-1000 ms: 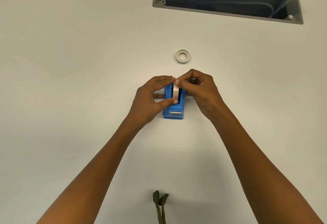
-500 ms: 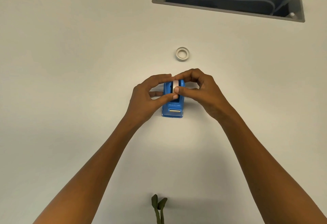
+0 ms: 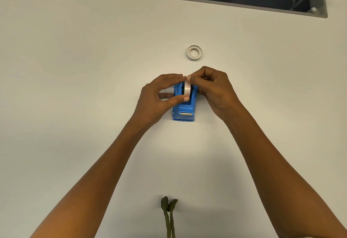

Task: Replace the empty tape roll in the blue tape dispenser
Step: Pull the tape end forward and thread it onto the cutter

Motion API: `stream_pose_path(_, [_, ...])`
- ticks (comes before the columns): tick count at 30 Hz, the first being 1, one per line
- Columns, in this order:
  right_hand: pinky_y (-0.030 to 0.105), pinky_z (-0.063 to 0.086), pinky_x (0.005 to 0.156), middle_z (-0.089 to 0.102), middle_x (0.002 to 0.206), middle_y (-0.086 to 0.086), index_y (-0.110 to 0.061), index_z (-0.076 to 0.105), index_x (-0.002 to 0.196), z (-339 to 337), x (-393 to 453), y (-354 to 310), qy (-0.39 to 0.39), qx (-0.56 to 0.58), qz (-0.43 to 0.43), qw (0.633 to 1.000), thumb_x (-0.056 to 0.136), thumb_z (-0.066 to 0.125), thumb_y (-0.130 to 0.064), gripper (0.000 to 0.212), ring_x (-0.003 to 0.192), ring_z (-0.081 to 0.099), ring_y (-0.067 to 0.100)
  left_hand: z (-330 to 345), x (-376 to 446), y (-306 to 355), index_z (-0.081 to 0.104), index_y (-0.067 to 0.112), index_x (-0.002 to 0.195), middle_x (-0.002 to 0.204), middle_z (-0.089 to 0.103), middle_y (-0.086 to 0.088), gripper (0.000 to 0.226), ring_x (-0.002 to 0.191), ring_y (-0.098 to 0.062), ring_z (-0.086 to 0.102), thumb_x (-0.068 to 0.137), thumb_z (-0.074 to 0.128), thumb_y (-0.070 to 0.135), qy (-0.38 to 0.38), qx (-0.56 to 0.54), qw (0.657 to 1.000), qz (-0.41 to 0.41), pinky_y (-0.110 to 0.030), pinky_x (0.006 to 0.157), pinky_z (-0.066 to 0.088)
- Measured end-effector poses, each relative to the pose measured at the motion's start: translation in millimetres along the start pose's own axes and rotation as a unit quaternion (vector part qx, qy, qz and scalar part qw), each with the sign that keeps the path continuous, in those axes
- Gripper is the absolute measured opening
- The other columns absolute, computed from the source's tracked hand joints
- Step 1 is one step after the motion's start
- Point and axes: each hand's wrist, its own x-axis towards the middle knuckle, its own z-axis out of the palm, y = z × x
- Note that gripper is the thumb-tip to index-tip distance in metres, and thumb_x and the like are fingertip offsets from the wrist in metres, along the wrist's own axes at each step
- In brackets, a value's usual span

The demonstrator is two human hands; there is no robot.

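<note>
Blue plastic tape dispenser [image 3: 184, 112]: sitting flat on the pale matte tabletop [image 3: 75, 68] in the middle of the head view, its cutter end pointing toward the person.
Translucent whitish tape roll [image 3: 187, 90]: standing on edge in the dispenser's well, with black inner parts showing beside it.
Left hand [image 3: 155, 100]: curling around the roll from the left, thumb tip pressing its near side and fingertips touching its top.
Right hand [image 3: 216, 89]: pinching at the top of the roll with thumb and forefinger, the remaining fingers folding in beside the dispenser.
Empty white tape core [image 3: 194, 52]: lying flat beyond the hands, apart from the dispenser.
Grey rectangular recessed cable tray [image 3: 244, 2]: lying open at the far edge.
Olive fabric strap [image 3: 169, 215]: hanging in at the near edge.
</note>
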Motion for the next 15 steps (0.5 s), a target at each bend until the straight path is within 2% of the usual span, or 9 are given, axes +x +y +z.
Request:
stream_pose_path(5, [0.024, 0.047, 0.068, 0.069, 0.081, -0.004, -0.018, 0.070, 0.084, -8, -3, 1, -0.033, -0.023, -0.001, 0.999, 0.082, 0.070, -0.023, 0.005, 0.078, 0.060, 0.010, 1, 0, 1, 0.063, 0.019, 0.116, 0.121, 0.062, 0.001, 0.042, 0.109, -0.006, 0.056, 0.075, 0.074, 0.023, 0.008, -0.001, 1.000, -0.001, -0.012, 0.078, 0.051])
stream_pose_path(9, [0.029, 0.050, 0.080, 0.067, 0.104, -0.003, -0.023, 0.068, 0.099, -15, -8, 7, -0.060, -0.071, -0.022, 0.995, 0.077, 0.074, -0.025, 0.022, 0.093, 0.058, 0.015, 2, 0, 1, 0.060, 0.028, 0.115, 0.114, 0.060, 0.011, 0.041, 0.105, 0.006, 0.054, 0.077, 0.072, 0.027, 0.014, -0.001, 1.000, 0.003, -0.006, 0.073, 0.048])
stream_pose_path(13, [0.032, 0.047, 0.077, 0.067, 0.092, -0.001, -0.020, 0.068, 0.090, -6, -6, 7, -0.016, -0.039, -0.006, 0.999, 0.076, 0.073, -0.019, 0.015, 0.086, 0.055, 0.017, 2, -2, -2, 0.058, 0.026, 0.118, 0.117, 0.059, 0.010, 0.045, 0.107, 0.000, 0.055, 0.076, 0.073, 0.025, 0.004, -0.006, 1.000, 0.009, -0.008, 0.075, 0.049])
stream_pose_path(15, [0.028, 0.047, 0.073, 0.067, 0.085, 0.002, -0.017, 0.068, 0.084, -2, -4, 4, -0.002, -0.026, 0.000, 1.000, 0.078, 0.071, -0.017, 0.006, 0.082, 0.057, 0.015, 2, -3, -3, 0.055, 0.027, 0.118, 0.118, 0.058, 0.009, 0.047, 0.108, -0.002, 0.055, 0.074, 0.073, 0.027, -0.006, -0.002, 1.000, 0.014, -0.009, 0.077, 0.049])
